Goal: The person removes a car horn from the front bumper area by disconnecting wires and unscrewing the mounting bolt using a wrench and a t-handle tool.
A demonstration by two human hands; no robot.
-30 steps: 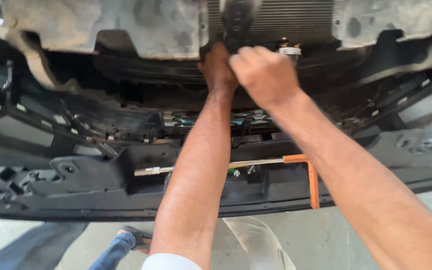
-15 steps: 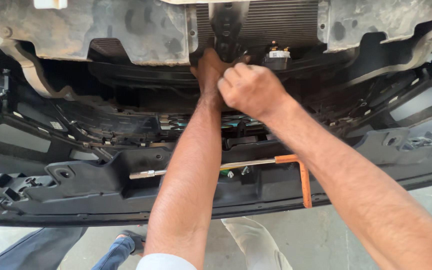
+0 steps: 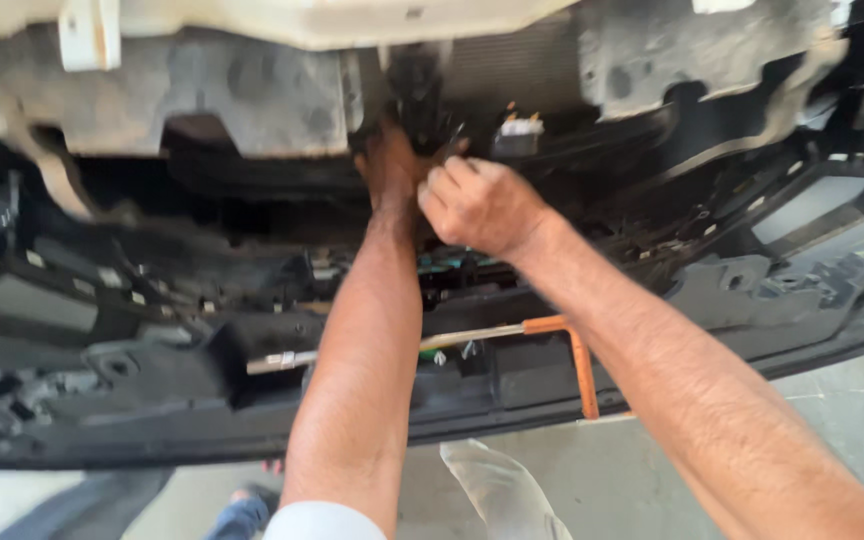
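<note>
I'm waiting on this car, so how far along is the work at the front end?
Done: the black bumper cover hangs loose and open, baring the grey beam. In hand: the left hand and right hand both work at a dark part at the centre; what they grip is blurred. Left: the orange-handled wrench lies unused on the cover, which is not refitted.

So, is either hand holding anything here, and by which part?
Cannot be told: the left hand and the fisted right hand meet at a dark central part, any grip hidden.
</note>
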